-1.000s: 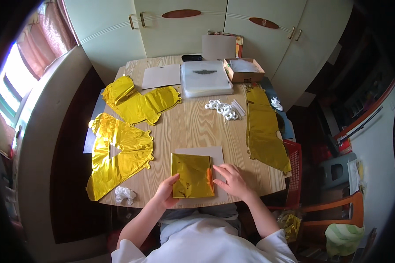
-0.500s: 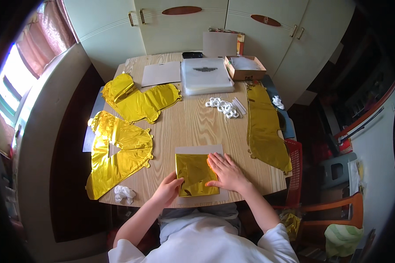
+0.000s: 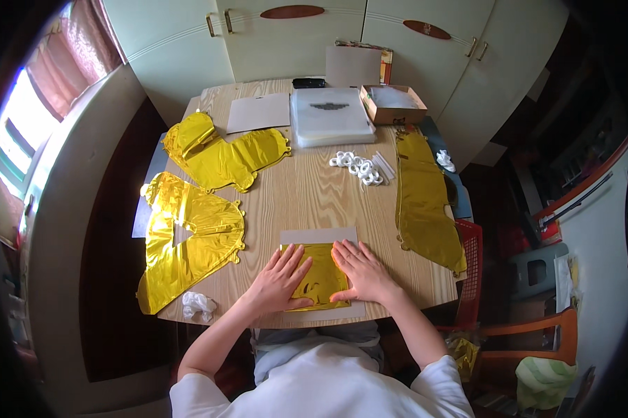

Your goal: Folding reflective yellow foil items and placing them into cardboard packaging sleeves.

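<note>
A folded gold foil balloon (image 3: 321, 273), pressed into a rough square, lies on a grey card (image 3: 319, 235) at the table's near edge. My left hand (image 3: 280, 280) rests flat on the foil's left side, fingers stretched out. Over its right side lies my right hand (image 3: 363, 273), also flat with its fingers extended. Both palms hide parts of the foil's edges. Unfolded gold foil balloons are spread nearby: one at the left (image 3: 195, 233), another farther back at the left (image 3: 227, 153), and a long stack or piece (image 3: 425, 202) at the right.
White ribbon coils (image 3: 356, 166) and thin clear straws (image 3: 383, 167) lie right of the table's middle. Behind them stand a stack of clear plastic bags (image 3: 333, 125) and a cardboard box (image 3: 393, 111). Crumpled white material (image 3: 198, 305) sits near left; a red basket (image 3: 470, 272) adjoins the right edge.
My left hand has let go of the foil's left edge and moved onto its top, now spread flat. My right hand has stayed in nearly the same place.
</note>
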`<state>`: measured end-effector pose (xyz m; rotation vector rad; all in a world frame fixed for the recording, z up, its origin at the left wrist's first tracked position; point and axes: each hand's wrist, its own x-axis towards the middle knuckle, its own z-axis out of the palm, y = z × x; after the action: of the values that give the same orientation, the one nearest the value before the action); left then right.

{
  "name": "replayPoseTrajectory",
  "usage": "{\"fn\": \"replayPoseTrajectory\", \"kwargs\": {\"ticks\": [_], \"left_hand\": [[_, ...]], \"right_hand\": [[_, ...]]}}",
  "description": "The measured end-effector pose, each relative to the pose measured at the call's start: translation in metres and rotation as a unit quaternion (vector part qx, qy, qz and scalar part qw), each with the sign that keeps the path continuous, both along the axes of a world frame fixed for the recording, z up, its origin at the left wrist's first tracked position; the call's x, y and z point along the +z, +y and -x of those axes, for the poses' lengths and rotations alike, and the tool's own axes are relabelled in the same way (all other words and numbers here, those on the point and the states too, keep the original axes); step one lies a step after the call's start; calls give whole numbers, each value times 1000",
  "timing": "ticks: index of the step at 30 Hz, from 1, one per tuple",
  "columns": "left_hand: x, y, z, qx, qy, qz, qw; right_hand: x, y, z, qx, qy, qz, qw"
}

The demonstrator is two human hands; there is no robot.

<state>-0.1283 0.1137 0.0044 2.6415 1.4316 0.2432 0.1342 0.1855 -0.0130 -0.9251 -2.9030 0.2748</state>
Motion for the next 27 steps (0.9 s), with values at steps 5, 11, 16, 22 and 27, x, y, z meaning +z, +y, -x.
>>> {"fn": "replayPoseTrajectory", "kwargs": {"ticks": [5, 11, 16, 22, 27], "left_hand": [[3, 1, 5, -11, 32, 4, 999], [8, 6, 16, -19, 47, 32, 998], [9, 11, 21, -31, 46, 59, 997], [10, 12, 23, -37, 65, 72, 995], [8, 2, 29, 24, 39, 65, 997]], "right_hand": [[2, 1, 0, 7, -22, -7, 1000], [8, 0, -1, 7, -32, 11, 999], [14, 1, 0, 5, -55, 30, 998], [25, -2, 2, -13, -97, 48, 994], [19, 0, 1, -3, -80, 45, 996]]}}
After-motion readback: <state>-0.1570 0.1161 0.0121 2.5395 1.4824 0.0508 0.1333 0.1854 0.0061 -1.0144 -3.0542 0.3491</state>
